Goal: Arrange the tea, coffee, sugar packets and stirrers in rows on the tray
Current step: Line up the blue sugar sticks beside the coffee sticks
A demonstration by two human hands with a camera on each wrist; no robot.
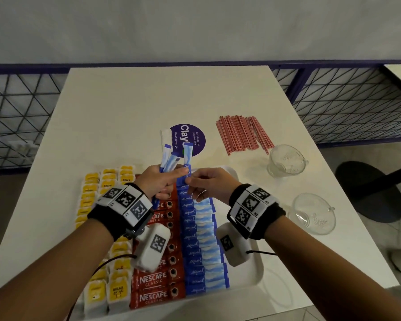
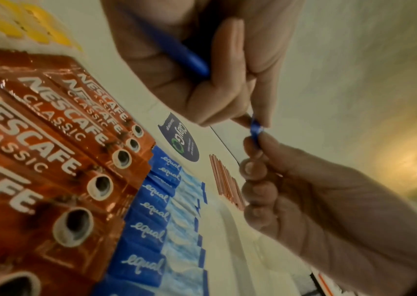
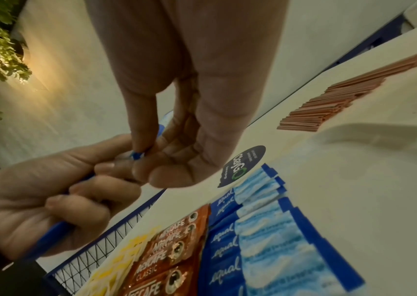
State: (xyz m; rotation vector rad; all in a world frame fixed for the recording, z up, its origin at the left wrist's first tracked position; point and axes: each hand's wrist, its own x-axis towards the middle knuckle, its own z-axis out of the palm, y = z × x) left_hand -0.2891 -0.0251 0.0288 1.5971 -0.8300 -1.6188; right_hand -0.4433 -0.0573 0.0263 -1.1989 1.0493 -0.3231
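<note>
My left hand (image 1: 169,178) grips a small bunch of blue sugar sticks (image 1: 171,158) upright above the tray's far end. My right hand (image 1: 191,181) pinches the lower end of one stick (image 2: 255,128) from that bunch between thumb and forefinger. On the white tray (image 1: 257,269) lie rows of yellow tea bags (image 1: 118,290), red Nescafe coffee sachets (image 1: 155,281) and blue Equal sugar packets (image 1: 195,251). A pile of red stirrers (image 1: 241,135) lies on the table beyond the tray to the right.
Two glass cups (image 1: 286,161) (image 1: 313,213) stand on the table right of the tray. A round purple sticker (image 1: 192,137) sits mid-table with a white packet (image 1: 166,135) at its left edge. A mesh railing runs behind the table.
</note>
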